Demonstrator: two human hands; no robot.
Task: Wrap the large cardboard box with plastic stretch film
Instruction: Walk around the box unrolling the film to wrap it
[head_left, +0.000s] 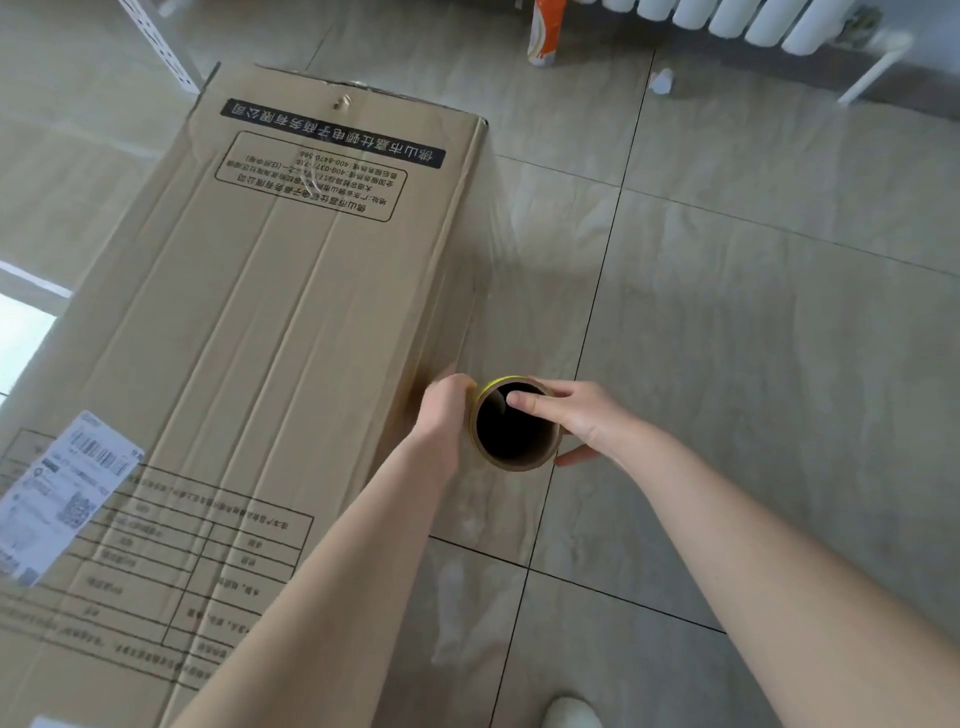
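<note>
A large brown cardboard box (270, 332) with black printed text and a white shipping label lies on the tiled floor, filling the left half of the view. Beside its right edge stands the stretch film roll (519, 452), seen from above as a cardboard tube with a dark hollow core. My left hand (444, 410) grips the roll's left side, against the box edge. On the roll's right side is my right hand (576, 415), with a fingertip over the core's rim and the thumb below. Clear film (488, 249) stretches from the roll along the box's right side toward its far corner.
Grey floor tiles (753, 338) spread to the right of the box. An orange and white container (545, 31) and a white radiator (753, 21) stand at the far wall. A white perforated rack leg (161, 41) rises at top left. A white shoe tip (569, 712) shows at the bottom.
</note>
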